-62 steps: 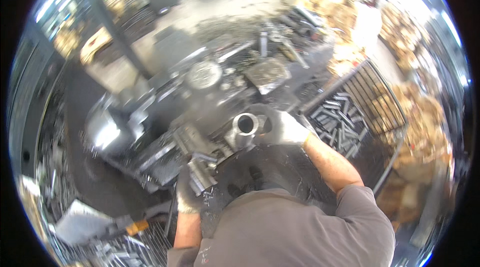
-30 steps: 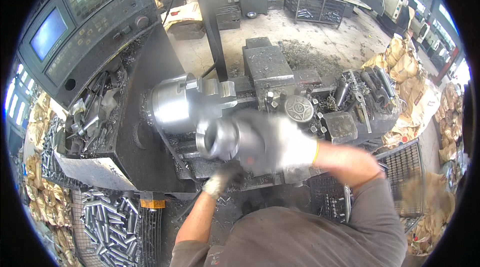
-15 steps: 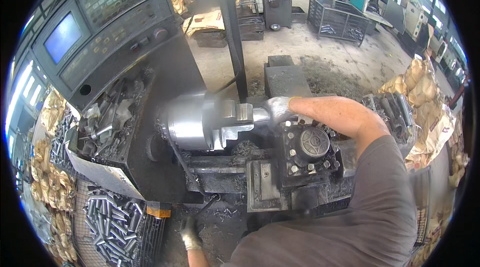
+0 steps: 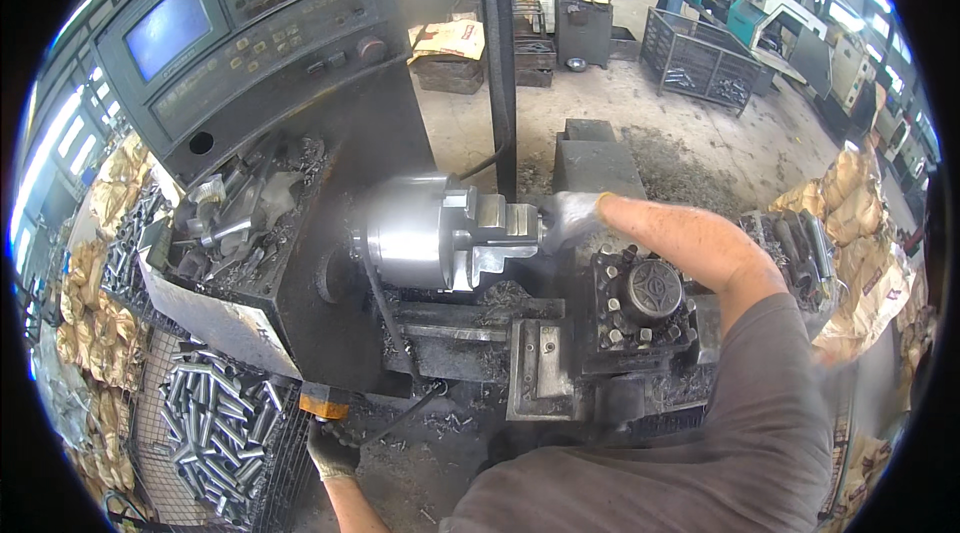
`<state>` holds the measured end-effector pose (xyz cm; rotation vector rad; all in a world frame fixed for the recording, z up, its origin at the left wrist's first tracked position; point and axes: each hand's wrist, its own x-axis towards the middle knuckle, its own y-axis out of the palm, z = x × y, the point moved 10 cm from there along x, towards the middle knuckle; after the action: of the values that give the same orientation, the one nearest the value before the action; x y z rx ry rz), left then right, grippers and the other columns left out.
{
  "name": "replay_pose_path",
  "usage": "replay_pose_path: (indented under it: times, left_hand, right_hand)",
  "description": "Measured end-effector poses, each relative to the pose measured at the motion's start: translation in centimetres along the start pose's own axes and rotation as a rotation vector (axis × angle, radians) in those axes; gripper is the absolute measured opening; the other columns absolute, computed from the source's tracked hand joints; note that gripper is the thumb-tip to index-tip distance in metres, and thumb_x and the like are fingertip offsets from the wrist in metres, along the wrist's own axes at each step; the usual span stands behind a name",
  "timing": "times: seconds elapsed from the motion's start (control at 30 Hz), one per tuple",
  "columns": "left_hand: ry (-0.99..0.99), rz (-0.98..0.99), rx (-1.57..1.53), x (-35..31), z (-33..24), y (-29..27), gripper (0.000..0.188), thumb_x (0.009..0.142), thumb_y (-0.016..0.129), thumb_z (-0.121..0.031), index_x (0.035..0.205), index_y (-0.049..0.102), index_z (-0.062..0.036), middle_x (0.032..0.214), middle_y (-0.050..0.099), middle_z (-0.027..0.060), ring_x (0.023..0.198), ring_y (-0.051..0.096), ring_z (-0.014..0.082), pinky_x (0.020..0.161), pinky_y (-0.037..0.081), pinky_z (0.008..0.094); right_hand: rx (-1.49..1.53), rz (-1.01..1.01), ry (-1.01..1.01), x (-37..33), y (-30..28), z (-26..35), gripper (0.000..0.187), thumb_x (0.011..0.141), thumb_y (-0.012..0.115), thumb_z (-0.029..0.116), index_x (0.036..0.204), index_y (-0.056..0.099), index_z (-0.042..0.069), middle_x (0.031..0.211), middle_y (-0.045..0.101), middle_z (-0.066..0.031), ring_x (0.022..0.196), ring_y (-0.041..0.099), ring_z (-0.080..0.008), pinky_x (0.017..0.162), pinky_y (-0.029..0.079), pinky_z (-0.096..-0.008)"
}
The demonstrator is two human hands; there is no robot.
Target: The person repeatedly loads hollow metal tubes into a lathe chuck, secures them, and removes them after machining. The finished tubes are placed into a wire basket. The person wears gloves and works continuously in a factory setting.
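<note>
My right hand (image 4: 574,219), in a pale work glove, is at the outer end of the lathe chuck (image 4: 408,233), closed around the end of a metal cylinder (image 4: 543,225). Only a sliver of that cylinder shows between the stepped chuck jaws (image 4: 500,223) and the glove. Low on the left, my gloved left hand (image 4: 333,449) is against the underside of a small orange box (image 4: 323,404) fixed to the machine's corner. Its fingers are dark and partly hidden, so their grip is unclear. A thin dark rod (image 4: 405,418) slants down toward that hand.
Below my right forearm sits a bolted tool turret (image 4: 640,303). A wire basket (image 4: 150,433) of short metal cylinders (image 4: 220,423) stands at lower left. Scrap and tools fill a tray (image 4: 215,308) under the control panel (image 4: 260,23). Paper sacks (image 4: 860,253) stand at right.
My left hand has moved from beside the rod, left and up to the orange box. Less of the cylinder shows between jaws and right hand. The whole view has shifted slightly.
</note>
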<state>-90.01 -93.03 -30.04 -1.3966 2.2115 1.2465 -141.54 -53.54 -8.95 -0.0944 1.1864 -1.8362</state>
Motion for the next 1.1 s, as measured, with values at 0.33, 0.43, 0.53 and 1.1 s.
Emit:
replay_pose_path:
  times: [0.33,0.43,0.53,1.1]
  left_hand:
    - [0.944,-0.497,0.982,-10.3,-6.6,3.9,0.052,0.106,0.061,-0.035,0.142,0.061,0.0022,0.113,0.075,0.0154,0.102,0.073,0.0319,0.091,0.058,0.0444]
    - [1.535,-0.17,1.008,-17.7,-9.0,14.9,0.05,0.101,0.066,-0.015,0.142,0.057,0.0118,0.13,0.068,0.0271,0.116,0.069,0.0407,0.104,0.054,0.0482]
    - [1.804,0.261,1.058,-23.0,-9.0,30.3,0.051,0.097,0.067,-0.007,0.143,0.057,0.0114,0.128,0.068,0.0281,0.119,0.067,0.0434,0.108,0.053,0.0489]
    - [1.803,0.41,1.271,-19.2,-3.3,51.8,0.062,0.098,0.071,-0.033,0.151,0.046,-0.0111,0.118,0.072,0.0278,0.102,0.075,0.0466,0.089,0.061,0.0522]
  right_hand:
    - [0.357,-0.597,-0.126,-18.5,-4.3,8.9,0.037,0.094,0.077,0.02,0.121,0.072,-0.005,0.099,0.077,-0.0121,0.091,0.075,-0.0214,0.082,0.061,-0.0347]
    - [0.53,-0.627,-0.268,-24.3,2.1,10.8,0.028,0.094,0.081,0.011,0.118,0.075,-0.003,0.105,0.078,-0.0117,0.091,0.076,-0.0157,0.081,0.063,-0.0322]
    - [0.637,-0.577,-0.293,-26.8,9.5,11.3,0.029,0.093,0.084,0.009,0.12,0.078,0.001,0.11,0.081,-0.012,0.095,0.077,-0.0137,0.083,0.064,-0.0318]
    - [0.817,-0.227,-0.008,-25.1,20.1,5.0,0.033,0.098,0.077,0.018,0.125,0.074,-0.001,0.106,0.081,-0.0093,0.101,0.076,-0.0135,0.091,0.061,-0.0313]
